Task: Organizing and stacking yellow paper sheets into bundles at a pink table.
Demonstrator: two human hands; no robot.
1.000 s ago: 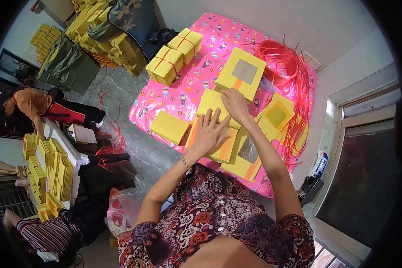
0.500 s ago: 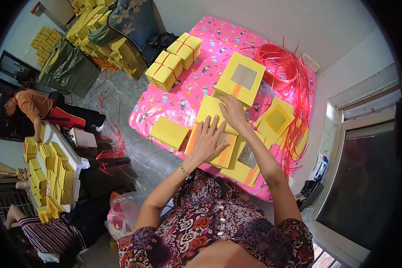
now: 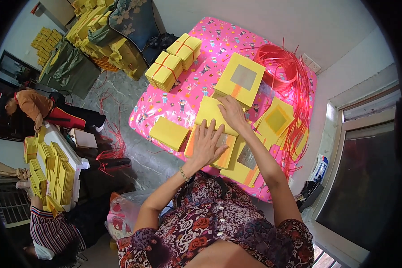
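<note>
My left hand [image 3: 207,144] lies spread on a stack of yellow joss paper [image 3: 228,156] with an orange band, at the near edge of the table. Just above it, my right hand [image 3: 232,113] rests flat with fingers stretched out on a plain yellow sheet [image 3: 207,109], which seems folded or raised over the stack. Both hands press from above and grasp nothing. Beyond my right hand stands a taller joss paper stack [image 3: 243,76] with a silver square on top. A plain yellow stack [image 3: 169,132] sits left of my left hand.
Two tied yellow bundles [image 3: 164,70] stand on the pink patterned tablecloth [image 3: 219,38]. Red plastic straps [image 3: 295,80] coil and trail along the right side. More joss paper [image 3: 277,117] lies beneath them. At left, two people work by a white table [image 3: 78,167] of yellow stacks.
My left hand has slid slightly toward me, while my right hand has hardly moved. At the left table, the person in stripes has shifted lower in the picture.
</note>
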